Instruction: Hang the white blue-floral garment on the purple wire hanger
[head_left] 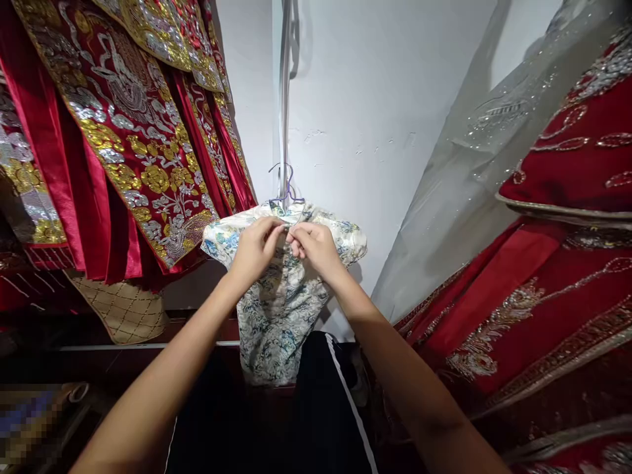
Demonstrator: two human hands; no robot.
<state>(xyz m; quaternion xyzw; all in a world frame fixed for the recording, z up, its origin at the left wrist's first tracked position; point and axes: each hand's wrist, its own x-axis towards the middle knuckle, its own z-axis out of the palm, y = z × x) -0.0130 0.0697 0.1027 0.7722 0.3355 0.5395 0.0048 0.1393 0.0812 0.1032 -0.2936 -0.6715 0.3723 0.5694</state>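
Against a white wall [365, 79], our floral shirt [276, 303] sits on a purple hanger [288, 192]. Our left hand [255, 245] and right hand [317, 247] pinch its upper front, fingertips nearly meeting. We seem to be fastening or unfastening it; the next move calls for fine fingertip control. Red embroidered garments [143, 155] flank us.

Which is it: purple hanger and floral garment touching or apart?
Touching: the head view shows the purple hanger entering the top of the floral garment, which hangs from it.

Scuffed white wall [365, 85] fills twelve o'clock; embroidered robes [148, 158] hang at ten, a beaded red garment [577, 270] at three.
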